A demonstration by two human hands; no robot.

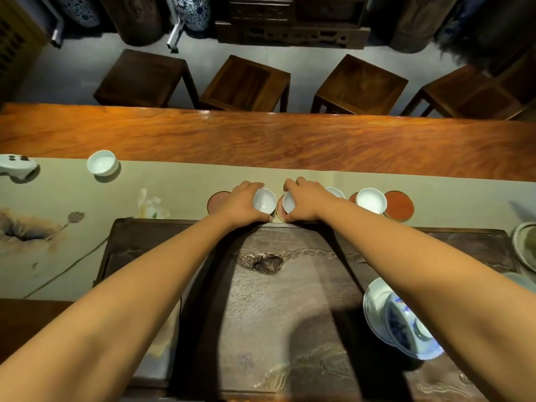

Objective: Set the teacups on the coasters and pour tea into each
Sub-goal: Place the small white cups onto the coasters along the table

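Head view: both bare forearms reach forward over a dark carved tea tray [290,285] to the beige painted table runner [174,184] on a long wooden table [261,137]. Left hand [240,203] grips a small white teacup [264,201] from the side, fingers wrapped around its wall, cup upright and empty; a pinkish coaster [217,201] lies just left of that hand, partly covered by it. Right hand [304,198] grips a second white teacup [288,202], which is over a gold-rimmed coaster [280,211]; contact between cup and coaster cannot be judged. The two cups are just beside each other. Right of the right hand: a third cup's rim [336,192] shows behind the wrist, then a fourth white teacup [371,200] sitting on a red coaster whose edge [353,197] peeks out, and a bare red coaster [398,205] just beside it. A fifth white cup [102,165] stands well apart at far left of the runner, near a white handheld controller [17,166]. A blue-and-white lidded bowl on a saucer [403,320] sits on the tray under the right forearm. Four dark wooden stools [246,82] line the table's far side.
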